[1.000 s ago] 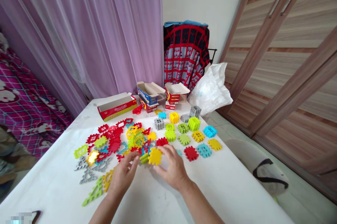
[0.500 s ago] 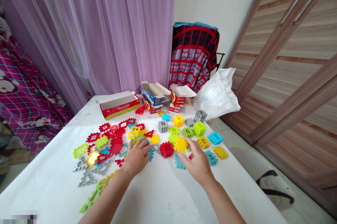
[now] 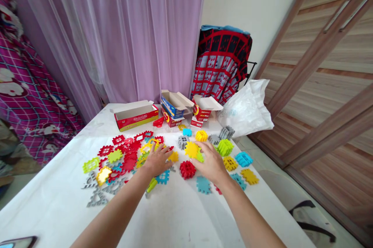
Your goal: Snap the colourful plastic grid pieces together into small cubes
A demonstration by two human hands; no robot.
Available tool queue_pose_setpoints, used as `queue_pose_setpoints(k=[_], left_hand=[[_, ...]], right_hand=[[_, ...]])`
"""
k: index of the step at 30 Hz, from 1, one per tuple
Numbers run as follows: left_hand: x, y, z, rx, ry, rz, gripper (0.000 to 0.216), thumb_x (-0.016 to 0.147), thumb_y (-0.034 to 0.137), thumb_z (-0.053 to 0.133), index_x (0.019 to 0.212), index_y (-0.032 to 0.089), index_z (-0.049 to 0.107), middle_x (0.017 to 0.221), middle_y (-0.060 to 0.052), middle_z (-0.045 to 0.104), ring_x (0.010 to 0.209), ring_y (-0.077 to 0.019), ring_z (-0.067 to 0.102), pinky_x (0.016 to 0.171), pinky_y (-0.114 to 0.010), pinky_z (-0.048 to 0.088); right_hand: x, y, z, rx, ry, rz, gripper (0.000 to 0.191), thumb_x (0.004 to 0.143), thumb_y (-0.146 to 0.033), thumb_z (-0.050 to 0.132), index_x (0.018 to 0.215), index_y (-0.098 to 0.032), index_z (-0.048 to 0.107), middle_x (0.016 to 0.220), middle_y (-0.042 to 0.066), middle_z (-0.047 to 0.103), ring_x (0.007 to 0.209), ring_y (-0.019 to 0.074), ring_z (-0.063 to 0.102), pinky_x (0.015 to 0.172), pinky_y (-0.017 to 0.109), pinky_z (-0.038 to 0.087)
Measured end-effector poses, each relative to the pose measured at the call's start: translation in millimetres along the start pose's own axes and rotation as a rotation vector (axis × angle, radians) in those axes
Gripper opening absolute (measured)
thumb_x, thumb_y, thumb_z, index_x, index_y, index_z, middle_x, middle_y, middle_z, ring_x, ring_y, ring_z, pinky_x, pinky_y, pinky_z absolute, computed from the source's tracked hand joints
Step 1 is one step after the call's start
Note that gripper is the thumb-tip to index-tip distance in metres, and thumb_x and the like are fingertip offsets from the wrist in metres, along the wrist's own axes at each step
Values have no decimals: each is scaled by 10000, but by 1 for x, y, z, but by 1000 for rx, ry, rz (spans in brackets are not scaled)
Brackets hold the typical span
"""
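My right hand (image 3: 210, 160) pinches a yellow square plastic building piece (image 3: 191, 150) with notched edges, holding it above the table. Lime-green pieces show partly behind it, and a red notched block (image 3: 187, 170) lies just left of the thumb. My left hand (image 3: 158, 159) rests with fingers spread over yellow interlocking pieces (image 3: 150, 145) in the mixed pile. Under its palm the pieces are hidden. Close to the left wrist lie a blue window-shaped piece (image 3: 162, 177) and a lime-green piece (image 3: 151, 185). Red flat pieces (image 3: 130, 158) spread out to the left.
Open boxes stand at the back: a long red one (image 3: 136, 119), a blue one (image 3: 172, 107) and a red one (image 3: 201, 111). A white plastic bag (image 3: 247, 110) sits at the back right corner. Several stacked blocks, such as a lime-green one (image 3: 225, 147), line the right side.
My right hand has moved forward and left with the yellow square piece. My left hand has shifted forward over the pile, uncovering a lime-green piece by its wrist. The view has turned slightly.
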State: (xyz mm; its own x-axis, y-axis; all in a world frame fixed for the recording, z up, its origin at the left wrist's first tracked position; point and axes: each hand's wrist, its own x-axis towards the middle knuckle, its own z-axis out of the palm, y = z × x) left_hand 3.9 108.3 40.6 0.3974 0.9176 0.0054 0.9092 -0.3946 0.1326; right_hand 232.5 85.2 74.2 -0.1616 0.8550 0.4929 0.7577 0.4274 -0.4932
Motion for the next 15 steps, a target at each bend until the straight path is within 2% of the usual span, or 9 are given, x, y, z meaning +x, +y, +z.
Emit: queue_pose_setpoints(k=[3,8,11,15], left_hand=[[1,-10,3,7,-26,-60,514,852,423,546,1349,296,530,1485,-83,465,1390,-327,358,1132,-644,132],[-15,-24,-5,44,-33,-148,576,811,348,590,1376,273,504,1507,-112,426,1405,-367,318,1116,-685,82],[-19,-20,-14,92,-52,-142,567,788,285,602,1351,266,531,1495,-115,444,1411,-355,313,1127,-667,95],[-17,-4,-14,119,-11,-54,353,836,315,554,1166,268,671,1450,-106,502,1399,-330,343,1131,-650,140]], right_hand=[[9,2,2,-44,-56,11,516,695,-233,690,1203,-237,599,1148,63,621,1037,235,610,912,374,487],[14,7,10,-94,-127,17,514,701,-239,703,1205,-235,603,1139,64,635,1023,233,615,895,360,481],[16,6,12,-101,-137,22,513,713,-247,695,1216,-233,597,1142,66,634,1032,231,609,897,355,473],[18,3,6,-115,-177,73,521,741,-263,674,1251,-223,572,1155,69,624,1048,221,600,911,344,458]])
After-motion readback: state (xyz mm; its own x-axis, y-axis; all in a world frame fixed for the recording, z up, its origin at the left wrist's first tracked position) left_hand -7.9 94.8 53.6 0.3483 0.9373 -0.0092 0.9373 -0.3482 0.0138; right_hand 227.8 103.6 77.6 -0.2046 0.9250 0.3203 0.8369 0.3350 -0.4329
